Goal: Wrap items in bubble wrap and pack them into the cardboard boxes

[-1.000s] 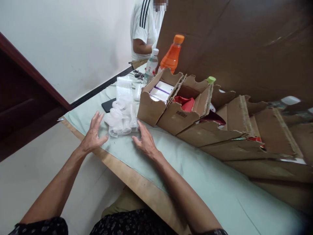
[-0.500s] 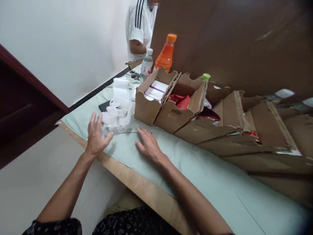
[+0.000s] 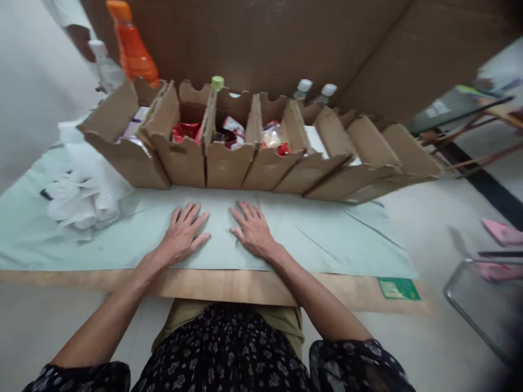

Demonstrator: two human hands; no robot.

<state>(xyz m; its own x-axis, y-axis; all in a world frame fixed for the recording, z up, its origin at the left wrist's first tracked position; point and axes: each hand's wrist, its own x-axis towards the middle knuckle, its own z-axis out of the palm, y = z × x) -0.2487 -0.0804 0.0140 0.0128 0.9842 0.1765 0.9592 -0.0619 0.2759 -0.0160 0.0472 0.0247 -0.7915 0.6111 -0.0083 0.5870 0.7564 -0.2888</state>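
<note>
Before the row of cardboard boxes (image 3: 229,166), your left hand (image 3: 182,234) and right hand (image 3: 253,233) lay palm-down, fingers spread and gripping nothing. The pale green cloth (image 3: 223,253) stretched beneath them. The crumpled white plastic (image 3: 87,201) sat by the row's left end, well apart from your left fingers.

The boxes (image 3: 229,163) look matt cardboard, the tablecloth (image 3: 310,239) cloth, the tabletop (image 3: 229,286) wood.

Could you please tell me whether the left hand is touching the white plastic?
Apart. The head view shows green cloth between the left hand and the white plastic, which lies off to that hand's left.
</note>
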